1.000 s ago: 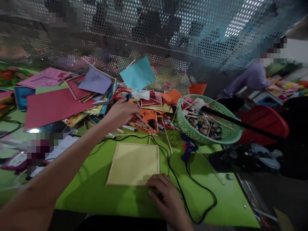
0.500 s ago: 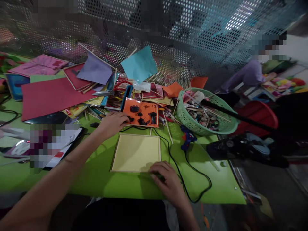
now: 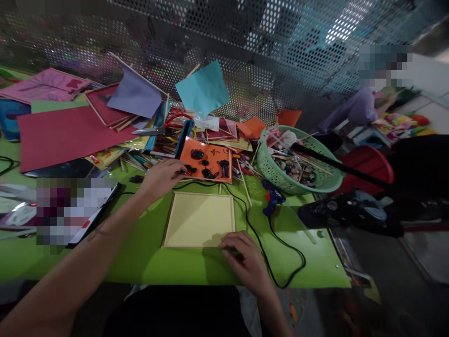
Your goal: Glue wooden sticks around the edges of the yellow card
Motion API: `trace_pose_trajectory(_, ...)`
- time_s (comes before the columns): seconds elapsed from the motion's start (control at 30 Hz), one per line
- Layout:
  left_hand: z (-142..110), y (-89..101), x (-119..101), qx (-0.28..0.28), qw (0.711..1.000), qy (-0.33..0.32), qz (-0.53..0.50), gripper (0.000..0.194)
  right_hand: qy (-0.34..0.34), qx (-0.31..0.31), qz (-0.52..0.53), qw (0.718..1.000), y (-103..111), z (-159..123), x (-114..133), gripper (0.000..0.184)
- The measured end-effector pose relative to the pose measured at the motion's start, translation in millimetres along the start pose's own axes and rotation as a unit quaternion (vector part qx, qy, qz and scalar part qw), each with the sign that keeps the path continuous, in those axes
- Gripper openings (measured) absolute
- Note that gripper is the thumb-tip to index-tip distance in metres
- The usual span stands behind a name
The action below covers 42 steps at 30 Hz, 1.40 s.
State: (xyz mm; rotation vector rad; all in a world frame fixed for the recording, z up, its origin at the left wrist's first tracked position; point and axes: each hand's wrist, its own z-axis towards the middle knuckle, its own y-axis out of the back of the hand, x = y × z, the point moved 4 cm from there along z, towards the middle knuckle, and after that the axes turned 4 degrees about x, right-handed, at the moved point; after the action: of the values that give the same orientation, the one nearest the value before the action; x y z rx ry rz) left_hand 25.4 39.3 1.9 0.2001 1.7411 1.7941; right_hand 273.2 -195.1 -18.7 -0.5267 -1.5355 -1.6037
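Note:
My left hand (image 3: 162,177) is at the lower left edge of a small orange picture (image 3: 213,154) with a stick frame and black shapes. Its fingers are bent together on that edge; the thumb side is partly hidden. Directly in front of me lies a pale yellow sheet (image 3: 198,220) bordered by thin wooden sticks, flat on the green table. At its lower right corner rests my right hand (image 3: 245,257), fingers curved and thumb apart, the fingertips touching the frame. A blue glue gun (image 3: 272,197) lies to the right, its black cord (image 3: 247,224) curving beside the sheet.
A green basket (image 3: 264,161) holds pebbles and sticks at the back right. Coloured paper, scissors (image 3: 150,132) and pens crowd the back, before a perforated metal screen (image 3: 245,70). A phone-like device (image 3: 77,238) lies left. Someone in a purple sleeve (image 3: 361,107) is at far right.
My left hand has drawn back from above the orange picture to its lower left edge, uncovering its black shapes. My right hand stays at the yellow sheet's corner. The view has shifted slightly.

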Motion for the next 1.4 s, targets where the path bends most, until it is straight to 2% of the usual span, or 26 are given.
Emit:
trace_pose_trajectory(0.2, -7, 6.1, 24, -0.036, 0.995, 0.085, -0.025, 0.025, 0.007, -0.032, 0.006, 0.999, 3, -3, 2, 0.015)
trace_pose_trajectory(0.33, -7, 6.3, 33, -0.038, 0.991, 0.119, -0.038, 0.027, 0.027, -0.023, -0.018, 0.999, 9, -5, 6, 0.02)
trace_pose_trajectory(0.5, -6, 7.0, 31, -0.025, 0.99, 0.125, -0.063, 0.028, 0.055, -0.019, -0.115, 0.992, 35, 6, 18, 0.021)
trace_pose_trajectory(0.67, -6, 5.0, 27, -0.018, 0.993, 0.106, -0.054, 0.025, 0.074, -0.005, -0.233, 0.97, 64, 39, 28, 0.015)
trace_pose_trajectory(0.83, -4, 0.5, 27, -0.01, 0.995, 0.094, -0.024, 0.027, 0.063, 0.007, -0.295, 0.953, 75, 85, 7, 0.014)
trace_pose_trajectory(1.07, -3, -1.7, 24, -0.012, 0.996, 0.085, -0.022, 0.027, 0.023, 0.003, -0.346, 0.938, 69, 141, -40, 0.02)
trace_pose_trajectory(1.2, -4, -2.1, 22, -0.009, 0.996, 0.08, -0.027, 0.026, -0.002, 0.006, -0.354, 0.935, 65, 157, -51, 0.023)
trace_pose_trajectory(1.4, -2, -6.1, 23, -0.01, 0.997, 0.072, -0.037, 0.027, -0.024, 0.011, -0.339, 0.941, 61, 167, -55, 0.021)
